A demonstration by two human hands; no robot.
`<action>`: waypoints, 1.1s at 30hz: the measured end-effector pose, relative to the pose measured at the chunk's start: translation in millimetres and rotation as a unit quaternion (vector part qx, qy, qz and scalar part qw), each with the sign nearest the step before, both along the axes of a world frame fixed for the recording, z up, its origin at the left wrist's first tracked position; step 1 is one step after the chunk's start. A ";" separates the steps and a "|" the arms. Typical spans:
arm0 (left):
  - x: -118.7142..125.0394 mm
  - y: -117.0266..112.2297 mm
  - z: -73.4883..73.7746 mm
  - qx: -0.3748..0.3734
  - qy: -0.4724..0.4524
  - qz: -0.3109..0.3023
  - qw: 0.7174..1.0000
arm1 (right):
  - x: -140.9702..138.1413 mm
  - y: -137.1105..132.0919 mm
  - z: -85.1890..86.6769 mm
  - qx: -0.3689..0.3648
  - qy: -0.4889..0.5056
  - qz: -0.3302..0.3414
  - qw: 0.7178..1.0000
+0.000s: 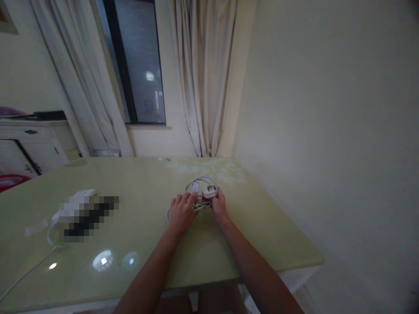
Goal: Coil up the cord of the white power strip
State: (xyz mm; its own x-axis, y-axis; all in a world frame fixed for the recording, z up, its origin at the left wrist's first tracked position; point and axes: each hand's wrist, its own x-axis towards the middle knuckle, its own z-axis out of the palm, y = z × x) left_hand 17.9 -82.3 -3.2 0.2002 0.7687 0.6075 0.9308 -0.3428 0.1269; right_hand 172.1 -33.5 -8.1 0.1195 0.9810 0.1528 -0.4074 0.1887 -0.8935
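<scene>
On the worktop [137, 179], half-curled left fingers [178, 199], hold unclear, cover cable [203, 178] that right fingers [220, 194], closed around it, should steady.

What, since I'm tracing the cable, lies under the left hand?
The pale cable shows on both sides of the left hand, so it probably passes beneath. The stretch that the hand covers, and the tabletop directly below, cannot be seen.
</scene>
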 end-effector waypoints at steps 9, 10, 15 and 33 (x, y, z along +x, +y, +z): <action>-21.4 5.8 -2.7 0.012 -0.067 -0.032 0.997 | 0.6 -7.0 7.0 0.099 -0.098 0.021 0.990; -22.6 6.1 -2.8 0.010 -0.070 -0.032 0.997 | 0.7 -6.9 6.3 0.100 -0.095 0.029 0.990; -24.8 5.3 -1.1 -0.001 -0.088 -0.034 0.996 | 1.4 -6.3 2.2 0.114 -0.067 0.087 0.987; -31.5 8.1 0.2 -0.106 -0.178 -0.029 0.978 | -11.5 -4.3 -21.7 0.077 -0.206 0.079 0.972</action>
